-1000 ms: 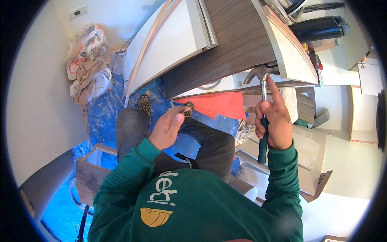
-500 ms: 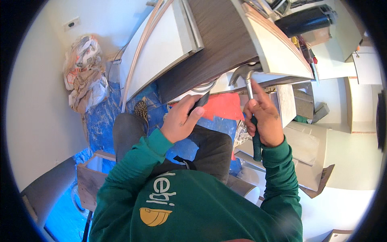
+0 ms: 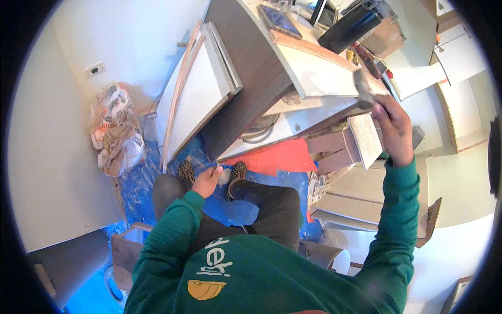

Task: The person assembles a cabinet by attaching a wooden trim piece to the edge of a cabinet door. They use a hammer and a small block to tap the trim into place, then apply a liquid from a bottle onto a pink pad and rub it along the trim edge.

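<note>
My right hand (image 3: pixel 396 128) is raised at the right, its fingers closed round a claw hammer (image 3: pixel 362 90). The hammer's head stands up beside the corner of the pale worktop (image 3: pixel 316 70); its handle is mostly hidden by my hand. Low over my knees, my left hand (image 3: pixel 207 181) is closed with the thumb lying along the fingers. Whatever it grips, if anything, is hidden. In front of it is the dark brown side panel (image 3: pixel 246 78) of the cabinet, with a coil of grey cable (image 3: pixel 261 127) on the shelf inside.
On the worktop lie a phone (image 3: pixel 280 21) and a black cylinder (image 3: pixel 350 27). White boards (image 3: pixel 196 86) and thin wooden strips (image 3: pixel 178 104) lean at the left, near a stuffed plastic bag (image 3: pixel 116 131). A red sheet (image 3: pixel 272 156) lies on the blue floor covering (image 3: pixel 238 209).
My right hand has lifted the hammer up and to the right. My left hand has moved down and left, away from the cabinet; the dark handle in it no longer shows. The view has shifted.
</note>
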`<move>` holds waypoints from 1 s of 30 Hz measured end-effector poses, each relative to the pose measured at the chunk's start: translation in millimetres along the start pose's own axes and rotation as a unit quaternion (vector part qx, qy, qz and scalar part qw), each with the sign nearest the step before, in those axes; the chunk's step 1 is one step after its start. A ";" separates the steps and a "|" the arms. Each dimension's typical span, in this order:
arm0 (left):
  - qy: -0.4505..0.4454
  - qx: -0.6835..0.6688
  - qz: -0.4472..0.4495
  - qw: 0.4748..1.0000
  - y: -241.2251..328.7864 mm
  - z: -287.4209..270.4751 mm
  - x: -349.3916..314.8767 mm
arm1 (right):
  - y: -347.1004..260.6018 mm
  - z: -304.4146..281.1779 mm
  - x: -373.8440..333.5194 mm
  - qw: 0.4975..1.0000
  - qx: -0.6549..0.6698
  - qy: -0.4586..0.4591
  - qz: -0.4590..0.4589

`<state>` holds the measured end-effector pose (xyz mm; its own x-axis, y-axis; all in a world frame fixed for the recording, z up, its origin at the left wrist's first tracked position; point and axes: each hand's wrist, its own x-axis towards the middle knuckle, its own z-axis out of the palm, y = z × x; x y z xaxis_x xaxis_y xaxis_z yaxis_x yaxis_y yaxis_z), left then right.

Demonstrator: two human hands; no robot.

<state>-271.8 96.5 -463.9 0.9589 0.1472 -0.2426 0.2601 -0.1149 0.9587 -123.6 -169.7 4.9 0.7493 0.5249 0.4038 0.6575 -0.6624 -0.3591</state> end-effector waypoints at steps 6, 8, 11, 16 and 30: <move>-0.011 0.115 0.000 0.993 -62.9 8.7 21.5 | 42.7 20.5 67.7 0.987 -0.073 -0.085 -0.117; -0.031 0.139 -0.006 0.990 -66.1 9.2 27.6 | 47.9 34.2 69.5 0.989 -0.048 -0.098 -0.096; -0.103 0.142 -0.089 0.980 -29.7 -0.9 14.6 | 62.7 48.7 79.7 0.984 -0.048 -0.119 -0.124; -0.093 0.120 -0.107 0.983 -33.6 -3.0 16.8 | 55.7 59.5 92.8 0.985 -0.013 -0.132 -0.110; -0.064 0.127 -0.072 0.987 -34.8 -2.2 17.2 | 72.6 73.5 98.9 0.988 0.027 -0.108 -0.108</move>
<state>-264.6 105.2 -501.1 0.9123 0.0570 -0.4056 0.3991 -0.3471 0.8487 4.0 -126.6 -43.2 0.5859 0.7566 0.2902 0.8033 -0.4952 -0.3309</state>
